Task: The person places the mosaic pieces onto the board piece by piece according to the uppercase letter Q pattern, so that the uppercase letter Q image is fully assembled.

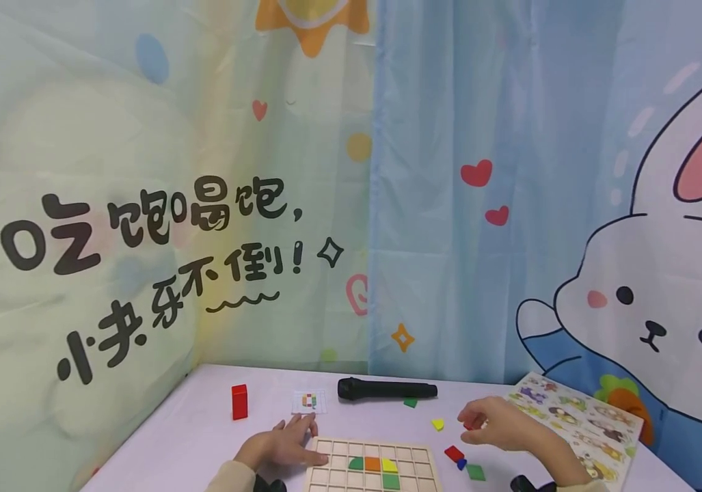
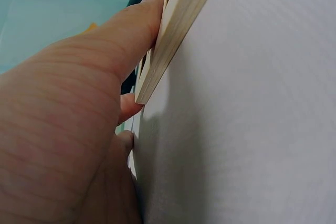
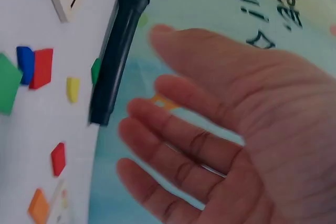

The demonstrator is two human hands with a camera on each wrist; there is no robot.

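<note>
Red block (image 1: 239, 402) stands upright at 10 o'clock of the wooden board (image 1: 338, 462); a patterned card (image 1: 309, 402) lies at 11. Fingers spread, the left hand (image 1: 289, 441) rests its thumb on the board's left edge; 4 coloured pieces (image 1: 372, 464) show on its grid. At 2 o'clock the right hand (image 1: 501, 427) hovers, thumb and fingertips apart (nothing visibly pinched), near a loose red piece (image 3: 58, 159). Picking up seems the step in hand; the next move likely calls for a pinch.
</note>
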